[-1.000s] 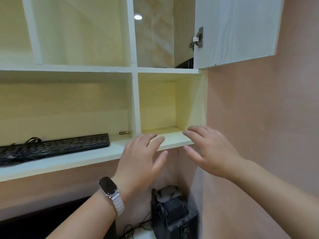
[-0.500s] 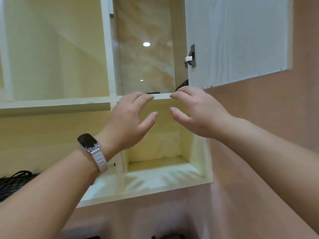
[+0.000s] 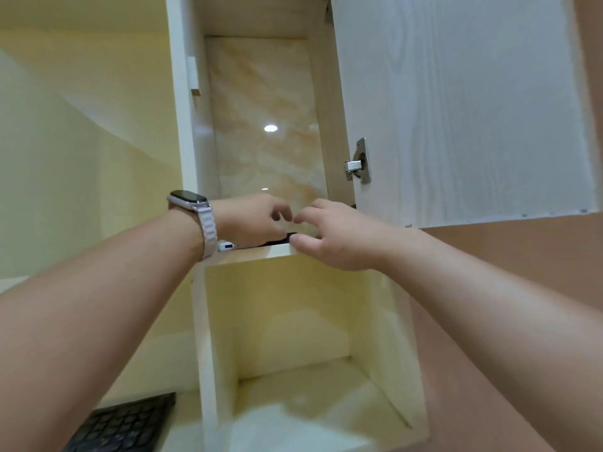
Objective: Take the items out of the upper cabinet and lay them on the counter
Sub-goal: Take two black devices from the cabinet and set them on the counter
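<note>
Centre frame: reaching into upper cabinet [image 3: 261, 93], left grip [image 3: 251, 220] and right grip [image 3: 329, 236] curled over dark item [image 3: 279, 241] at shelf edge [image 3: 254, 254] for lifting out; hold itself unclear.

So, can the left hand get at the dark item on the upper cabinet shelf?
Probably yes: the door stands open and the left hand is right over the dark item at the front edge of the shelf.
</note>
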